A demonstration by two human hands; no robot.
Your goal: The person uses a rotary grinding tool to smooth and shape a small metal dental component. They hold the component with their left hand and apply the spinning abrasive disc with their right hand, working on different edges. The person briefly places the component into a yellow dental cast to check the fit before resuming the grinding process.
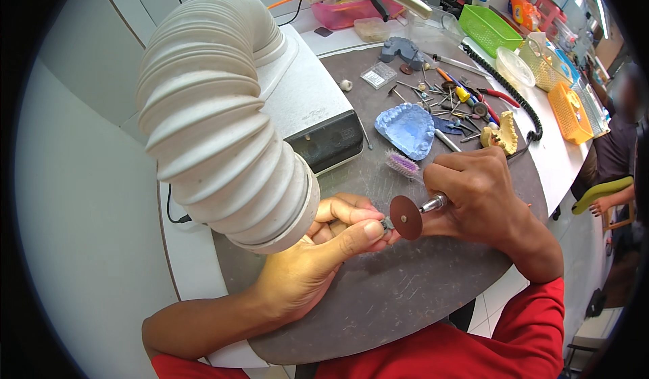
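My left hand point(341, 244) pinches a small grey metal piece point(387, 225) between thumb and fingers, below the mouth of a white ribbed hose. The piece is mostly covered by my fingertips, so its exact kind is unclear. Wrapped round a silver rotary handpiece point(433, 203) is my right hand point(473, 193). A brown cutting disc point(406, 218) sits on the handpiece's tip, right beside the grey piece; whether they touch I cannot tell. Beyond my right hand lie a purple-bristled brush point(403, 164), a blue dental cast point(405, 129) and a yellowish tooth model point(501, 135).
The white ribbed hose point(216, 108) arches over the left side, beside a white box with a dark front point(328, 139). Scattered burs and tools point(449, 102) cover the far right of the grey mat point(378, 298). Baskets point(490, 31) line the back; another person point(612, 135) sits at right.
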